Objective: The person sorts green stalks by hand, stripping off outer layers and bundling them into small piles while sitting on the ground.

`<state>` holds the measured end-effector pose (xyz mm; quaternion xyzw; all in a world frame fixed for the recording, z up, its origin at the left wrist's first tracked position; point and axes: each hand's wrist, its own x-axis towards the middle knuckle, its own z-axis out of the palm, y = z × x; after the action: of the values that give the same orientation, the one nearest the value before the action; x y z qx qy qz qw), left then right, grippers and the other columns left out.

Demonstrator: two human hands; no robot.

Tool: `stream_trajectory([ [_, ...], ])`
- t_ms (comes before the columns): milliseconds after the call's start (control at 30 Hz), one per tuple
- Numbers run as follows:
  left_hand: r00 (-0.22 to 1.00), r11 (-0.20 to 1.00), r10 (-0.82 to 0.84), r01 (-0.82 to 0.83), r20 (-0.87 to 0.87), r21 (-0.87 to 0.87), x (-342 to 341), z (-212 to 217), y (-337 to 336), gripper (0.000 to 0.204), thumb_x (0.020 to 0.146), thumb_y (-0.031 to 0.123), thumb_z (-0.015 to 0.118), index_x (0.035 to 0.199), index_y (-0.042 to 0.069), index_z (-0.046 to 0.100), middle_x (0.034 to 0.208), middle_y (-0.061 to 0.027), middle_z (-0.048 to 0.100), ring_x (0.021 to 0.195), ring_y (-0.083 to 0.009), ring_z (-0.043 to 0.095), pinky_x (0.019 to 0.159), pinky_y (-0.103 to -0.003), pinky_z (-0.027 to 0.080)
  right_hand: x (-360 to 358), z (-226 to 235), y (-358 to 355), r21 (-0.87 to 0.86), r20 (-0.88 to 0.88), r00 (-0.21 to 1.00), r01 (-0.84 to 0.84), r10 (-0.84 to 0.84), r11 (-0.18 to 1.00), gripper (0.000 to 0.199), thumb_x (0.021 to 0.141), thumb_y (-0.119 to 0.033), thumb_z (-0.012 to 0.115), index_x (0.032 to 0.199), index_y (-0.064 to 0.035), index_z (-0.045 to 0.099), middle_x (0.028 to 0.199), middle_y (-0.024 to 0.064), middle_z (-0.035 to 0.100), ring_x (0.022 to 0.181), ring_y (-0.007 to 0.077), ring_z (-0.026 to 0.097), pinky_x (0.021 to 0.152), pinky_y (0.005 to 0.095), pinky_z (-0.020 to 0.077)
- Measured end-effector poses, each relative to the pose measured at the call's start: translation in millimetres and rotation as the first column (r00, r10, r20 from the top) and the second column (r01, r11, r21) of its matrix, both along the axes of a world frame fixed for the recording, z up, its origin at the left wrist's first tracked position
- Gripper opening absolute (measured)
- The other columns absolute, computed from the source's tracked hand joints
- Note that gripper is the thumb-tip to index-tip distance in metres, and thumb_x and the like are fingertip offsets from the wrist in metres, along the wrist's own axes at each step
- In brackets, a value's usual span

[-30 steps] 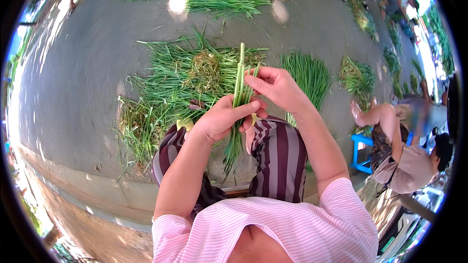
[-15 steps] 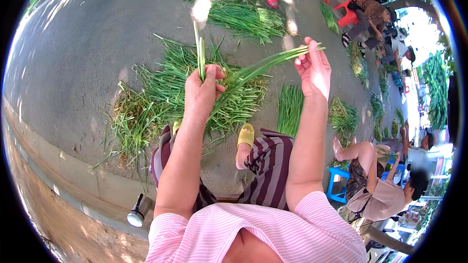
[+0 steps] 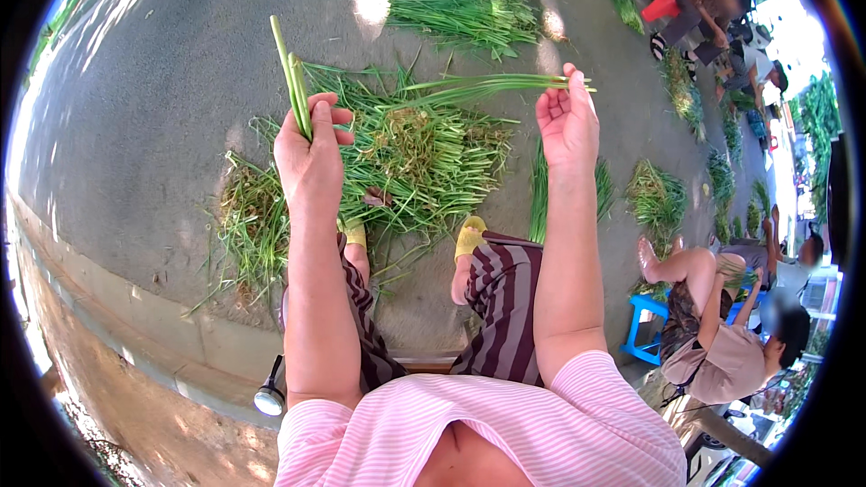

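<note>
My left hand (image 3: 309, 153) is closed round a few thick, pale green stalks (image 3: 296, 81) that point up and away from me. To the right, my raised right hand (image 3: 570, 122) pinches a thin bunch of long green leafy stalks (image 3: 487, 85) near their pale ends. Their leaves trail leftward over a large heap of similar chive-like greens (image 3: 433, 167) on the ground between my hands. Dry brownish trimmings (image 3: 406, 140) lie on top of the heap, with a second pile of trimmings (image 3: 253, 216) at its left.
More bundles of greens (image 3: 460, 18) lie farther off. Another bundle (image 3: 538, 194) is partly behind my right forearm. A blue stool (image 3: 645, 329) with a seated person (image 3: 713, 343) stands at right. A lamp-like metal object (image 3: 269, 397) rests by the curb (image 3: 162, 370) at left.
My left hand has moved left with its stalks, away from the bunch in my right hand. That bunch now hangs free of the left hand. The view has shifted slightly.
</note>
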<state>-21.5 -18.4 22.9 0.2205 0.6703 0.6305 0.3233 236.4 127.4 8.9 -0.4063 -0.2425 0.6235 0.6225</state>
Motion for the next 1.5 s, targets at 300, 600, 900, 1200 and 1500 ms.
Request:
stream_trajectory([
  [300,0.989,0.977,-0.020,-0.012,-0.147,-0.214,2.4,13.0,2.1,0.022,0.093,0.023,0.065,0.101,0.004,0.070,0.081,0.0012,0.065,0.068,-0.0051,0.049,0.065,-0.026,0.042,-6.1,-5.8,-12.7,-0.001,0.083,0.994,-0.074,0.074,0.997,0.025,0.094,-0.030,0.066,0.110,-0.0116,0.067,0.091,-0.0007,0.066,0.077,0.0059,0.060,0.067,0.0220,0.0551],
  [600,0.975,0.980,-0.080,0.039,-0.208,-0.197,1.4,1.6,4.1,0.017,0.088,0.016,0.071,0.099,0.004,0.071,0.076,0.0046,0.061,0.068,-0.0046,0.050,0.061,-0.023,0.041,-32.9,-0.9,-21.8,-0.023,0.223,0.963,-0.151,0.153,0.988,0.028,0.098,-0.033,0.059,0.115,-0.0116,0.065,0.102,0.0032,0.069,0.084,0.0068,0.062,0.074,0.0232,0.0547],
  [900,0.912,0.908,-0.409,0.406,-0.012,-0.102,43.8,-15.5,14.3,0.027,0.084,0.020,0.076,0.101,0.001,0.071,0.078,-0.0002,0.067,0.064,-0.0061,0.055,0.058,-0.023,0.044,-66.3,5.8,-47.1,-0.031,0.523,0.721,-0.517,0.454,0.856,0.031,0.098,-0.031,0.058,0.115,-0.0069,0.067,0.095,0.0038,0.069,0.084,0.0095,0.066,0.077,0.0237,0.0553],
  [1200,0.839,0.862,-0.469,0.503,0.276,-0.064,54.0,-15.2,15.0,0.019,0.087,0.021,0.073,0.094,0.004,0.069,0.075,-0.0007,0.067,0.048,-0.0033,0.041,0.044,-0.020,0.030,-63.2,7.7,-48.9,-0.113,0.432,0.698,-0.587,0.572,0.802,0.027,0.091,-0.024,0.070,0.105,-0.0013,0.067,0.089,0.0029,0.069,0.078,0.0078,0.063,0.070,0.0220,0.0532],
  [1500,0.854,0.896,-0.406,0.442,0.324,-0.045,53.1,-18.3,14.2,0.019,0.092,0.023,0.067,0.096,0.004,0.069,0.075,-0.0007,0.068,0.047,-0.0023,0.041,0.043,-0.019,0.030,-55.0,14.0,-45.4,-0.108,0.393,0.743,-0.547,0.541,0.830,0.025,0.088,-0.024,0.073,0.102,-0.0030,0.067,0.086,0.0006,0.068,0.075,0.0065,0.063,0.071,0.0205,0.0537],
])
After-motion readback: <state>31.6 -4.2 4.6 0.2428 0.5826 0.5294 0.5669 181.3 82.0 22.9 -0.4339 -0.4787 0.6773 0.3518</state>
